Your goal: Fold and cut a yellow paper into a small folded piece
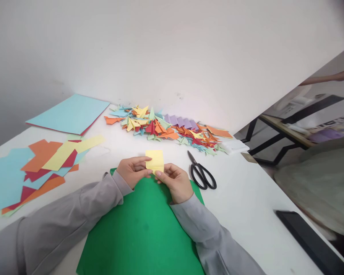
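Note:
A small yellow paper point(154, 158) with a crease near its lower edge is held up between both hands, over the top edge of a green sheet point(143, 229). My left hand point(133, 170) pinches its left side between thumb and fingers. At its lower right corner, my right hand point(176, 181) is closed on it, thumb in front. Black-handled scissors point(202, 172) lie to the right of my right hand, points toward the wall. Beyond the hands, small folded paper pieces point(160, 130) in many colours form a long pile.
Loose coloured paper pieces point(46, 152) overlap at the left, near a light blue sheet point(70, 112) by the wall. A black flat object point(312, 240) lies at the table's right edge. Beyond that edge are a black-framed table point(286, 130) and a person's arm point(332, 77).

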Motion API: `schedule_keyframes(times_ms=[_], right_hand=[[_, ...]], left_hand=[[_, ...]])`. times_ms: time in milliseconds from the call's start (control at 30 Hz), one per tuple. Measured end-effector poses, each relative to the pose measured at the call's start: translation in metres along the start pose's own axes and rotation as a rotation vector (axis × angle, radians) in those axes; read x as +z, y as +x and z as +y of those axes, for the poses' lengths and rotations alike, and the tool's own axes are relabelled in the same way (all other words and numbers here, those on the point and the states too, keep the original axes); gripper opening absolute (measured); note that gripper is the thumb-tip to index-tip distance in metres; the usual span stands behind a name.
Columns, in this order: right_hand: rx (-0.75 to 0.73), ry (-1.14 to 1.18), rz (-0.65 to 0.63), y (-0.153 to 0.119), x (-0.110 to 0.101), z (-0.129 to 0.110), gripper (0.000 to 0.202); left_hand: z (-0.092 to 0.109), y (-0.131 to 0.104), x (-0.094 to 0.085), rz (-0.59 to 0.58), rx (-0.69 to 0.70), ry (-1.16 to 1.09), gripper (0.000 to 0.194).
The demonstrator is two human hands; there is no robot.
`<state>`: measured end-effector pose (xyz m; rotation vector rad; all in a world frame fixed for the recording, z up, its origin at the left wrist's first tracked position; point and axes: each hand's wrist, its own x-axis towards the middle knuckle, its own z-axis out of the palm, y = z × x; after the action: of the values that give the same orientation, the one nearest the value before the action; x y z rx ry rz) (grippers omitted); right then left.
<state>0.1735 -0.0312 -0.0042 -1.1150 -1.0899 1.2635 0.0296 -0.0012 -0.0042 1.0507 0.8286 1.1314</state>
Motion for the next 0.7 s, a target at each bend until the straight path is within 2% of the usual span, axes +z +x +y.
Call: schedule_keyframes(times_ms=[267, 333, 433, 500, 567, 700], right_hand=[[0.022, -0.038, 0.016, -0.0006, 0.0001, 0.0009, 0.021], [0.02, -0.044, 0.028, -0.0005, 0.0003, 0.0014, 0.021], [0.015, -0.031, 0.055, 0.0, 0.0008, 0.0019, 0.022], [0.009, -0.014, 0.067, 0.0003, 0.0009, 0.0024, 0.023], [0.002, 0.004, 0.065, 0.0004, 0.001, 0.0026, 0.023], [-0.002, 0.006, 0.04, -0.0002, 0.0014, 0.002, 0.022]], left_hand=[[0.0014, -0.0004, 0.0008, 0.063, 0.0, 0.056, 0.036], [0.0011, -0.0005, 0.0005, 0.058, -0.014, 0.051, 0.043], [0.002, -0.0005, 0.0007, 0.05, -0.042, 0.015, 0.067], [0.0038, -0.0004, 0.0014, 0.055, -0.077, -0.015, 0.076], [0.0061, -0.0002, 0.0022, 0.043, -0.118, -0.027, 0.07], [0.0102, 0.0005, 0.0034, 0.013, -0.146, -0.01, 0.043]])
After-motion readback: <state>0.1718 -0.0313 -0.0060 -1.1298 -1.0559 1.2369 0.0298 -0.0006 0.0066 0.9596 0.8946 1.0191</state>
